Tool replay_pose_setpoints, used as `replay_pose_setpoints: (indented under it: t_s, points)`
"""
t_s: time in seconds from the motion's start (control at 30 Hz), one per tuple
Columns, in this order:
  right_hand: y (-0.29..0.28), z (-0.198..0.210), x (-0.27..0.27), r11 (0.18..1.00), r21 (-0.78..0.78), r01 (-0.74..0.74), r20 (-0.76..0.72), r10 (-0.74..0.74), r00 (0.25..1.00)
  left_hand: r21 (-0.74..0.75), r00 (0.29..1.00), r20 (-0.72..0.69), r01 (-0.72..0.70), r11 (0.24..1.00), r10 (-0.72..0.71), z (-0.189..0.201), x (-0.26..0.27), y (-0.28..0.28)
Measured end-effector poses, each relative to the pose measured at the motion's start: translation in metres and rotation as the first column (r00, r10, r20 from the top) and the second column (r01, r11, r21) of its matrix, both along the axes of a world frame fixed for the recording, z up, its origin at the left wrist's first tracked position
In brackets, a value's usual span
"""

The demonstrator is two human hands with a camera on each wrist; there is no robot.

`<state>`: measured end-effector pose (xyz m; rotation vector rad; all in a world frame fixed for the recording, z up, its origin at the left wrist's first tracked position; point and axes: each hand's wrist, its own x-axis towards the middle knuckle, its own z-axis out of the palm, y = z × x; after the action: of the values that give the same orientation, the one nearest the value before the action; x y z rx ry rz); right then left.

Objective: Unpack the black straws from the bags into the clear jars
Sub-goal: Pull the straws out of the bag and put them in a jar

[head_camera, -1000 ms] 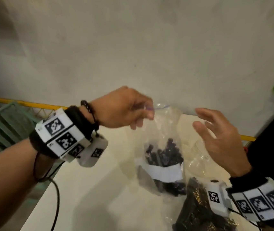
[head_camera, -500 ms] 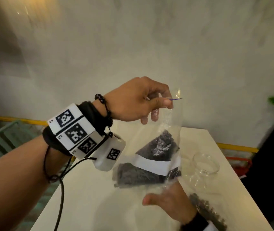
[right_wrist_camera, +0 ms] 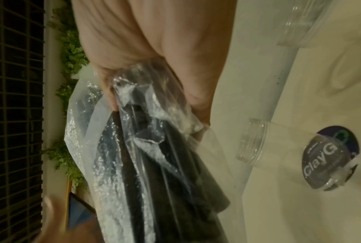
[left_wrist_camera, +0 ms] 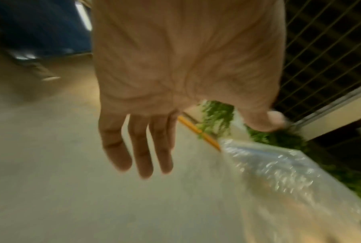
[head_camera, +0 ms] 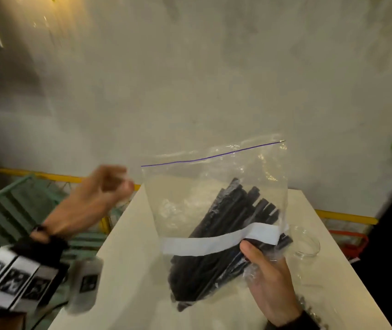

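A clear zip bag (head_camera: 214, 198) with a purple seal line and a white label strip stands upright above the table, holding a bundle of black straws (head_camera: 226, 234). My right hand (head_camera: 265, 258) grips its lower right corner, thumb in front, pinching plastic and straws together; the right wrist view shows the bag (right_wrist_camera: 133, 164) bunched in that hand (right_wrist_camera: 150, 49). My left hand (head_camera: 109, 186), blurred, is left of the bag's top and apart from it. In the left wrist view its fingers (left_wrist_camera: 142, 148) hang straight, holding nothing. A clear jar (head_camera: 305, 241) stands right of the bag.
The white table (head_camera: 130, 270) ends near a grey wall with a yellow rail. Another bag of black straws (head_camera: 309, 308) lies at the bottom right. The right wrist view shows a jar (right_wrist_camera: 256, 144) beside a round dark "ClayG" lid (right_wrist_camera: 329, 157). A green rack is off the table's left edge.
My left hand has let go of the bag's top and swung left. My right hand came up from under the bag and now grips its lower corner; the bag faces me flat.
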<state>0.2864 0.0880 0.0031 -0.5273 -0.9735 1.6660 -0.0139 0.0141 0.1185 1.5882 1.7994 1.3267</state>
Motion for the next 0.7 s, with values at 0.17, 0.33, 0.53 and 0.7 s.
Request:
replay_pose_setpoints:
  t_s: [0.17,0.33,0.53,0.7]
  points:
    - [0.0,0.005,-0.012,0.986,-0.027,-0.167,0.044,0.168,0.985,-0.277,0.901,0.167,0.433,0.858,-0.401,-0.059,0.044,-0.004]
    - [-0.015,0.009,-0.047,0.973,0.056,-0.225,0.445,0.177,0.878,-0.094,0.839,0.383,0.451,0.888,-0.386,-0.093,0.102,0.006]
    - [-0.02,0.03,-0.039,0.947,0.178,-0.269,0.606,0.11,0.788,-0.049,0.835,0.516,0.252,0.966,-0.191,-0.11,0.109,0.002]
    - [-0.017,0.026,-0.026,0.925,0.333,0.184,0.407,-0.317,0.857,-0.006,0.827,0.534,0.212,0.977,-0.177,-0.11,0.104,0.005]
